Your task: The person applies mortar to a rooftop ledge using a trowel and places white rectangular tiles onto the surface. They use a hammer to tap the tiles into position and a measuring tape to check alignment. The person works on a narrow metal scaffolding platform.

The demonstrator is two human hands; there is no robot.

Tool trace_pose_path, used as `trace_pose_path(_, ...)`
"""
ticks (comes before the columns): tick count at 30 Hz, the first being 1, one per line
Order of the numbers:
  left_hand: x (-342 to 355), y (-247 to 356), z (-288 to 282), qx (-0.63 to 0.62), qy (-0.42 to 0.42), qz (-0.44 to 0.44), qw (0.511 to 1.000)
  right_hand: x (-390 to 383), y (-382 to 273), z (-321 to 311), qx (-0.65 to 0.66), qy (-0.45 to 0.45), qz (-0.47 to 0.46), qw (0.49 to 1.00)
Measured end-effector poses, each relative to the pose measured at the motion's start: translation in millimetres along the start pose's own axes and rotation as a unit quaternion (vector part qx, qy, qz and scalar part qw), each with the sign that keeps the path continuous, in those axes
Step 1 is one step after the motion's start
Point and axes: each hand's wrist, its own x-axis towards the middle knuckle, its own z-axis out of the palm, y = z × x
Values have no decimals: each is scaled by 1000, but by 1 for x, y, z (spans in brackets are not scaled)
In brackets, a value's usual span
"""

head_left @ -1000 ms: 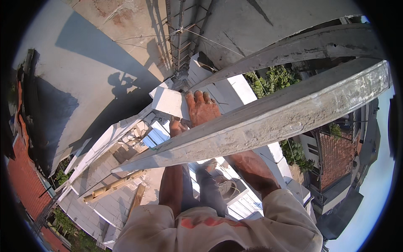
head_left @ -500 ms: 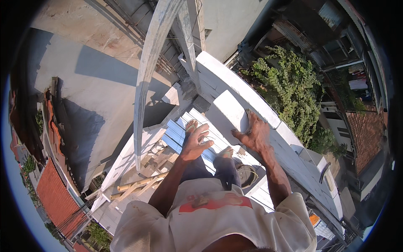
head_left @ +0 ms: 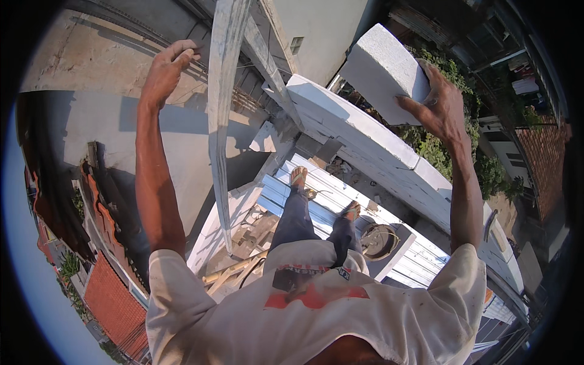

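Note:
My right hand (head_left: 443,103) is clamped on one end of a white lightweight concrete block (head_left: 383,76), thumb on the near face and fingers around the far side. The block is held up, tilted, above and beyond the top of a white block wall (head_left: 359,131); whether it touches the wall, I cannot tell. My left hand (head_left: 165,72) is raised far out to the left, beyond a wooden post (head_left: 224,79). Its fingers are loosely bent, the thumb a little apart from them, and nothing shows in it.
My feet stand on ribbed metal sheets (head_left: 316,191). A round bucket (head_left: 378,240) is beside my right leg. Bamboo poles (head_left: 237,267) and wood scraps lie at lower left. Slanted timbers (head_left: 267,64) rise ahead; foliage (head_left: 435,149) and tiled roofs (head_left: 112,295) lie beyond and below.
The block has left its place beside the wall and been lifted up and away by my right hand. My left hand has swung up and out to the left past the post.

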Motion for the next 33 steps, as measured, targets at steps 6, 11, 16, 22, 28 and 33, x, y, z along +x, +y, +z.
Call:
trace_pose_path(6, 119, -79, 90, 39, -275, 20, 961, 34, 21, 57, -41, -5, 1, 999)
trace_pose_path(11, 166, -112, 141, -3, -388, -106, 916, 47, 28, 95, -42, -49, 12, 998)
trace_pose_path(16, 177, -123, 157, -16, -388, -151, 909, 55, 26, 124, -23, -80, 52, 995)
trace_pose_path(22, 165, -104, 154, -54, -330, -197, 922, 72, 20, 144, -25, -101, 15, 994)
trace_pose_path(28, 172, -102, 192, -94, -338, -208, 913, 91, 25, 165, -71, -152, 9, 986)
trace_pose_path(33, 150, -72, 150, 1, -362, -134, 923, 111, 6, 191, -64, -147, -67, 985)
